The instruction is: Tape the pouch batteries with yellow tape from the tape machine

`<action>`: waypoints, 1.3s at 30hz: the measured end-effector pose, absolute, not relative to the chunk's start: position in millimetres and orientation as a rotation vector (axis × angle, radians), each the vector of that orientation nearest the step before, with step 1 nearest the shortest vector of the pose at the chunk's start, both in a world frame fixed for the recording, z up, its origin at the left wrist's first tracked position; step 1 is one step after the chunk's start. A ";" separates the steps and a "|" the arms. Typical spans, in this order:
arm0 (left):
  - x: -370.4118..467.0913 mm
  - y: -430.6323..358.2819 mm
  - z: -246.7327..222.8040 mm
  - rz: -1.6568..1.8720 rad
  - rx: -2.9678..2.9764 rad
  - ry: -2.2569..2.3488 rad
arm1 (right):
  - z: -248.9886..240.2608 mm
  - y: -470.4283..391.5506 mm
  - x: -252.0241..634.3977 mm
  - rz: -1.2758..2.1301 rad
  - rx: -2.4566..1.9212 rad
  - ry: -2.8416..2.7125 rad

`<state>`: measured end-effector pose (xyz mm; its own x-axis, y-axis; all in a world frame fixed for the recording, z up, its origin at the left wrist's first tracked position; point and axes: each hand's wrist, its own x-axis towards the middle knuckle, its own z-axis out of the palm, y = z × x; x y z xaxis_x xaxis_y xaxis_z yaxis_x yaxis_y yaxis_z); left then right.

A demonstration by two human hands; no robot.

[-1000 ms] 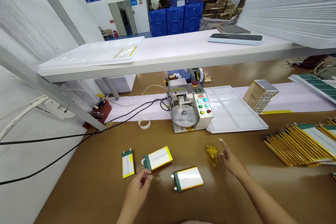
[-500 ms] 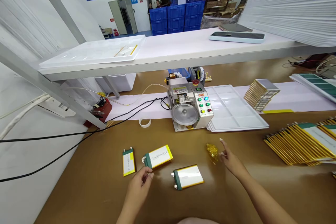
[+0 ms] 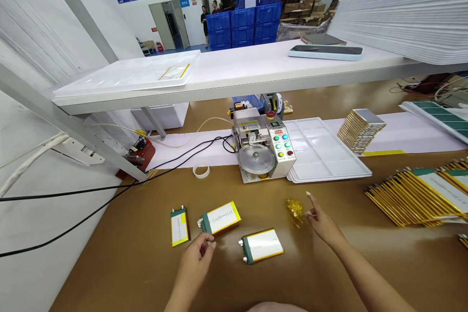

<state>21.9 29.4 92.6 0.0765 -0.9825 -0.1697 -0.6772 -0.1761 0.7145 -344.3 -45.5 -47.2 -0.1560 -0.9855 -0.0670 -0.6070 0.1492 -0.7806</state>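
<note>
My left hand [image 3: 196, 258] rests near the table with its fingers loosely curved, thumb and forefinger apart and nothing visible between them. Just beyond its fingertips lies a pouch battery [image 3: 222, 218] with a white label and yellow edge. Left of that is a smaller battery [image 3: 179, 226] with a green end. A third battery [image 3: 263, 245], with a plain white face, lies between my hands. My right hand [image 3: 323, 225] has its forefinger stretched forward and the other fingers bent. Beside its fingers sits a crumpled clump of amber film [image 3: 295, 210]; whether they touch is unclear.
A small machine with a round metal disc [image 3: 256, 158] and lit buttons stands ahead, with white trays [image 3: 329, 156] beside it. A tape roll [image 3: 201, 171] lies to its left. Rows of batteries [image 3: 413, 200] are at right. A shelf [image 3: 234, 75] spans above; black cables [image 3: 183, 165] cross the left.
Both hands and the batteries stay almost in place. The camera view has shifted slightly, and two people in the background show more fully.
</note>
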 end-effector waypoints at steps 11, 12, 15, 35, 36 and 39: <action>14.2 28.3 97.2 -0.851 1.947 -1.645 | 26.6 -110.1 -346.0 -1.025 -1.703 1.992; 14.3 28.4 97.8 -0.857 1.950 -1.650 | 30.7 -117.1 -345.4 -1.037 -1.739 1.994; 14.9 29.2 98.9 -0.889 1.959 -1.670 | 37.9 -135.7 -344.7 -1.049 -1.848 2.017; 6.1 20.0 92.3 -0.804 1.999 -1.620 | 44.3 -154.1 -336.6 -0.924 -2.155 2.115; 6.9 20.1 92.6 -0.819 2.000 -1.633 | 42.8 -154.6 -336.4 -0.923 -2.153 2.121; 10.2 20.6 94.7 -0.851 2.012 -1.674 | 37.9 -155.8 -335.8 -0.931 -2.149 2.141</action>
